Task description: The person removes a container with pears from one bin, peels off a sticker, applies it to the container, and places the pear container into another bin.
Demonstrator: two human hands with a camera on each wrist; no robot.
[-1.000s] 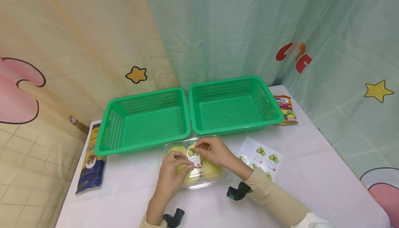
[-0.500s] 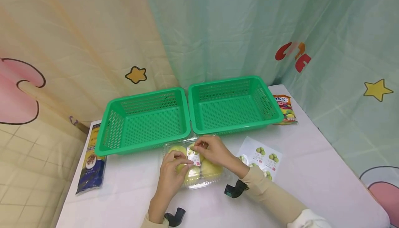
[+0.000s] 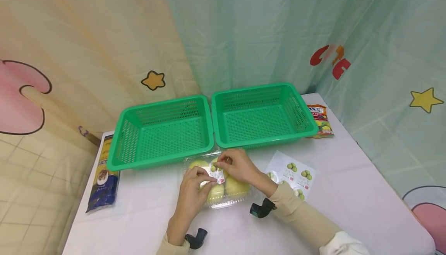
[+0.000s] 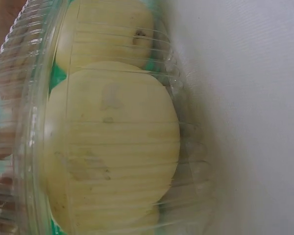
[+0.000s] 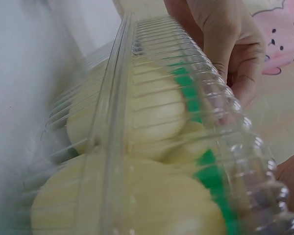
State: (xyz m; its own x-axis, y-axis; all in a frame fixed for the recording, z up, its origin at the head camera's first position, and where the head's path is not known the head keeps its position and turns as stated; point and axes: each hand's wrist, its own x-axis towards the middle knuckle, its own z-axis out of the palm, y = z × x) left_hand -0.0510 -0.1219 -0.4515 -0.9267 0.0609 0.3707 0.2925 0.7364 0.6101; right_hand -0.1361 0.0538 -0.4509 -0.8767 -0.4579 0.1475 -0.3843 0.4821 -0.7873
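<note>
A clear plastic clamshell box (image 3: 230,202) of pale yellow round fruit (image 3: 237,188) sits in front of the green baskets. Over its lid lies a small white sticker (image 3: 218,174) printed with green fruit and a red mark. My left hand (image 3: 193,189) pinches the sticker's lower edge between thumb and fingertip. At the upper edge, my right hand (image 3: 238,166) pinches it too. Whether the sticker touches the lid I cannot tell. Through the box's ribbed side, the left wrist view shows the fruit (image 4: 112,142) close up; the right wrist view shows my right hand (image 5: 235,49) over the lid.
Two green baskets, left (image 3: 170,138) and right (image 3: 258,123), stand side by side behind the box. A sheet of stickers (image 3: 292,173) lies right, partly under my right forearm. A blue and yellow packet (image 3: 103,177) lies far left, an orange snack bag (image 3: 320,121) far right.
Both hands stay at the sticker with only slight shifts of the fingers. The view has tipped a little, and the sticker looks flatter to the lid than before.
</note>
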